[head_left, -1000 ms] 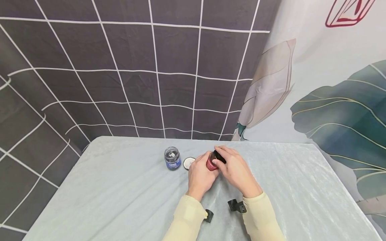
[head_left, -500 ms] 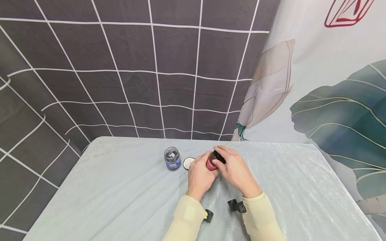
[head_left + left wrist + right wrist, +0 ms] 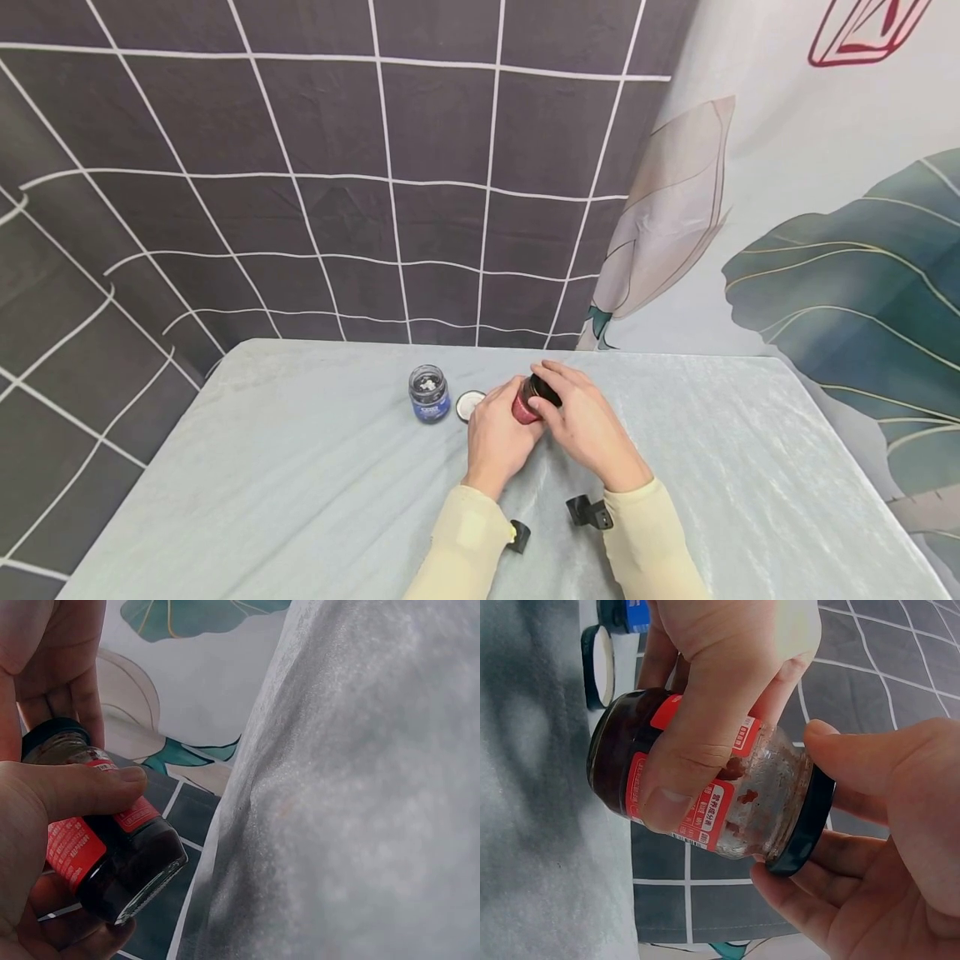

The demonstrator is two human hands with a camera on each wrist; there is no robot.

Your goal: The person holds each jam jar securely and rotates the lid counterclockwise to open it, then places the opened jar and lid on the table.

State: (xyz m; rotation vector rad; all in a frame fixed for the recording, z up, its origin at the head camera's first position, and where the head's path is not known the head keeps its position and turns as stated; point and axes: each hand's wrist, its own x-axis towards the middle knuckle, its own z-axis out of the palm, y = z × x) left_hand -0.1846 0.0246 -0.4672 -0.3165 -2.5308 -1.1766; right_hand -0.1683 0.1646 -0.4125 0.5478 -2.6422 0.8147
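The left hand (image 3: 501, 427) hugs the jar (image 3: 524, 409)'s belly, best for likely slippery glass; the right hand (image 3: 591, 423) grips its two o'clock lid (image 3: 544, 389).

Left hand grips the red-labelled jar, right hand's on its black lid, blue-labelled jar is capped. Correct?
The blue-labelled jar is open, not capped: see head view. Left hand gripping the red-labelled jar, right hand on its black lid: correct.
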